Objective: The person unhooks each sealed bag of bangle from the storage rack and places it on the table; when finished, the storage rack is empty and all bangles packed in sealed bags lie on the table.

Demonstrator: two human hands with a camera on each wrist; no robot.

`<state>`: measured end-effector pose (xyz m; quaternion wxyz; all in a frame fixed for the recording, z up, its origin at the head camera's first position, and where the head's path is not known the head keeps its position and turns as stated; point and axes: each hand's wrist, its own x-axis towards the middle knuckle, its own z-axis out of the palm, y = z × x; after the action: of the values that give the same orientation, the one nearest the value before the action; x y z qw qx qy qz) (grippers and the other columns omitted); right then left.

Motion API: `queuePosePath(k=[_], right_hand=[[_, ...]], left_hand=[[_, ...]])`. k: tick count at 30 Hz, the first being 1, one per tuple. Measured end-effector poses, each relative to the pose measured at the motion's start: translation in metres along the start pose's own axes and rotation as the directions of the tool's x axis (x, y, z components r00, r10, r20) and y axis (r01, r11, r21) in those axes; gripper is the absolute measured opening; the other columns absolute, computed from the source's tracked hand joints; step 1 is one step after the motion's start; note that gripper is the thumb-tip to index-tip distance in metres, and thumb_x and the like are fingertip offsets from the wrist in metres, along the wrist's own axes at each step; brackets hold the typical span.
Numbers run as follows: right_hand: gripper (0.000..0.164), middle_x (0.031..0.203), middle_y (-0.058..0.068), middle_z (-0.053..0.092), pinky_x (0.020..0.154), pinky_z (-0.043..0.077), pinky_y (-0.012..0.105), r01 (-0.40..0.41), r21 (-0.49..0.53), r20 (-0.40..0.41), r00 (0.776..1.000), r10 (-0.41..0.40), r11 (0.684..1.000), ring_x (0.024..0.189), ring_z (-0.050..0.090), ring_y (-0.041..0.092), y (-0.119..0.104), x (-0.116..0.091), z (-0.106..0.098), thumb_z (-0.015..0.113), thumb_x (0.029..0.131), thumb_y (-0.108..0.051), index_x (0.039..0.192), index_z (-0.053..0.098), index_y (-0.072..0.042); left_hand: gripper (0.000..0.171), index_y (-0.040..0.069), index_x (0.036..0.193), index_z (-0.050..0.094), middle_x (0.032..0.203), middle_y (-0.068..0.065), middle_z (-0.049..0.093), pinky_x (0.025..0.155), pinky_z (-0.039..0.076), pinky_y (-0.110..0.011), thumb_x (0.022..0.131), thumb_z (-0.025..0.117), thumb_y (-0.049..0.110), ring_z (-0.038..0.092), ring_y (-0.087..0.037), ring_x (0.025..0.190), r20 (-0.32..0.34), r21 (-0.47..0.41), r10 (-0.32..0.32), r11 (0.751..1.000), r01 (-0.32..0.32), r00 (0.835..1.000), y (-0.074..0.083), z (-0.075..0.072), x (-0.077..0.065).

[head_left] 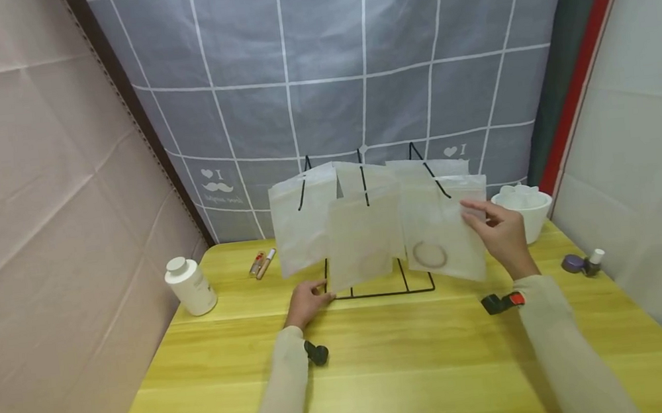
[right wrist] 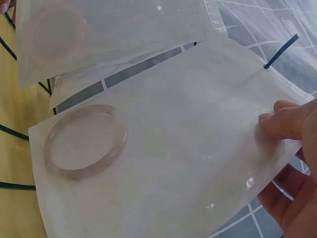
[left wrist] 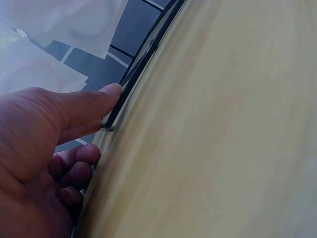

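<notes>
A black wire rack (head_left: 384, 294) stands on the table with several translucent bags hanging from its prongs. At its front left corner my left hand (head_left: 306, 305) pinches the base wire; in the left wrist view, thumb and index finger are on that wire (left wrist: 143, 62). My right hand (head_left: 503, 236) holds the right edge of the front right bag (head_left: 449, 222) between thumb and fingers. This bag hangs on a prong (right wrist: 281, 51) and contains a pale bangle (right wrist: 120, 141). Beside it, the front middle bag (head_left: 364, 236) holds a pinkish ring, seen in the right wrist view.
On the left stand a white bottle (head_left: 193, 289) and two small cosmetic tubes (head_left: 266, 264). To the right are a white pot (head_left: 534, 217), a purple lid (head_left: 572, 263) and a small dark bottle (head_left: 593, 266). A grey checked cloth (head_left: 322, 48) hangs behind the rack.
</notes>
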<state>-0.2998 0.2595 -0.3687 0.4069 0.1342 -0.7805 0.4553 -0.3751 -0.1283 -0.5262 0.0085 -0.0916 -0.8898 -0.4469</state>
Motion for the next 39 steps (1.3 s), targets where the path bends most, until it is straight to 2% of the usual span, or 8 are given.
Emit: queuePosePath(k=[13, 24, 27, 29, 31, 32, 36, 39], right_hand=[[0.027, 0.101, -0.008, 0.074, 0.058, 0.044, 0.011, -0.04, 0.007, 0.178, 0.983, 0.038, 0.999, 0.065, 0.053, 0.007, -0.016, -0.016, -0.033, 0.074, 0.086, 0.007, 0.114, 0.074, 0.005], [0.038, 0.103, -0.02, 0.073, 0.065, 0.044, 0.007, 0.152, -0.054, 0.135, 0.98, -0.143, 0.987, 0.078, 0.061, -0.007, -0.034, -0.021, -0.069, 0.078, 0.07, 0.022, 0.103, 0.078, 0.004], [0.038, 0.107, -0.01, 0.076, 0.064, 0.044, 0.009, 0.07, -0.045, 0.175, 0.983, -0.062, 0.997, 0.074, 0.06, -0.002, -0.039, -0.03, -0.098, 0.078, 0.073, 0.019, 0.108, 0.077, 0.003], [0.037, 0.111, -0.007, 0.076, 0.065, 0.047, 0.011, -0.082, -0.033, 0.221, 0.971, 0.087, 0.996, 0.076, 0.062, 0.002, -0.045, -0.04, -0.122, 0.076, 0.081, 0.013, 0.116, 0.074, 0.003], [0.036, 0.11, -0.009, 0.075, 0.068, 0.048, 0.013, -0.263, -0.057, 0.267, 0.926, 0.268, 0.963, 0.078, 0.062, 0.003, -0.045, -0.05, -0.147, 0.074, 0.088, 0.005, 0.123, 0.071, 0.002], [0.036, 0.108, -0.013, 0.074, 0.068, 0.047, 0.014, -0.365, -0.085, 0.295, 0.88, 0.373, 0.927, 0.081, 0.061, 0.002, -0.041, -0.055, -0.159, 0.072, 0.091, -0.001, 0.127, 0.07, -0.002], [0.033, 0.106, -0.022, 0.07, 0.075, 0.051, 0.02, -0.627, -0.173, 0.455, 0.634, 0.626, 0.76, 0.092, 0.06, -0.004, 0.002, -0.08, -0.197, 0.067, 0.098, -0.014, 0.131, 0.07, -0.017], [0.036, 0.125, -0.002, 0.069, 0.078, 0.054, 0.026, -0.681, -0.299, 0.529, 0.465, 0.71, 0.669, 0.095, 0.057, -0.009, 0.043, -0.102, -0.217, 0.065, 0.1, -0.023, 0.134, 0.067, -0.014]], left_hand=[[0.051, 0.002, 0.134, 0.065, 0.085, -0.009, 0.058, 0.059, 0.036, -0.032, 0.089, 0.078, 0.023, 0.043, -0.018, 0.067, 0.029, 0.007, -0.003, 1.0, 0.002, 1.0, -0.001, 0.0, -0.001], [0.049, 0.003, 0.134, 0.065, 0.098, -0.011, 0.059, 0.067, 0.04, -0.035, 0.09, 0.077, 0.023, 0.048, -0.021, 0.078, 0.022, 0.016, 0.007, 1.0, -0.007, 1.0, 0.002, -0.002, -0.004], [0.049, 0.002, 0.133, 0.065, 0.095, -0.01, 0.058, 0.067, 0.04, -0.035, 0.09, 0.077, 0.022, 0.048, -0.021, 0.077, 0.019, 0.019, 0.012, 1.0, -0.013, 1.0, 0.003, -0.002, -0.004], [0.048, 0.002, 0.133, 0.065, 0.094, -0.011, 0.058, 0.067, 0.041, -0.035, 0.091, 0.077, 0.022, 0.048, -0.021, 0.078, 0.023, 0.016, 0.019, 1.0, -0.019, 1.0, 0.002, -0.002, -0.005], [0.048, 0.002, 0.133, 0.066, 0.095, -0.011, 0.058, 0.068, 0.042, -0.035, 0.09, 0.077, 0.022, 0.049, -0.02, 0.078, 0.025, 0.013, 0.024, 1.0, -0.024, 0.999, 0.0, -0.001, -0.005], [0.048, 0.002, 0.132, 0.066, 0.095, -0.011, 0.058, 0.069, 0.043, -0.036, 0.09, 0.077, 0.022, 0.049, -0.02, 0.079, 0.025, 0.01, 0.024, 1.0, -0.024, 0.999, -0.001, -0.001, -0.005], [0.047, 0.002, 0.132, 0.067, 0.097, -0.011, 0.061, 0.069, 0.045, -0.036, 0.09, 0.078, 0.022, 0.052, -0.02, 0.079, 0.025, 0.011, 0.022, 1.0, -0.022, 0.999, -0.002, -0.004, -0.004], [0.047, 0.002, 0.132, 0.066, 0.096, -0.011, 0.063, 0.068, 0.045, -0.036, 0.09, 0.077, 0.022, 0.053, -0.02, 0.078, 0.036, 0.008, 0.02, 1.0, -0.02, 0.999, -0.001, -0.006, -0.002]])
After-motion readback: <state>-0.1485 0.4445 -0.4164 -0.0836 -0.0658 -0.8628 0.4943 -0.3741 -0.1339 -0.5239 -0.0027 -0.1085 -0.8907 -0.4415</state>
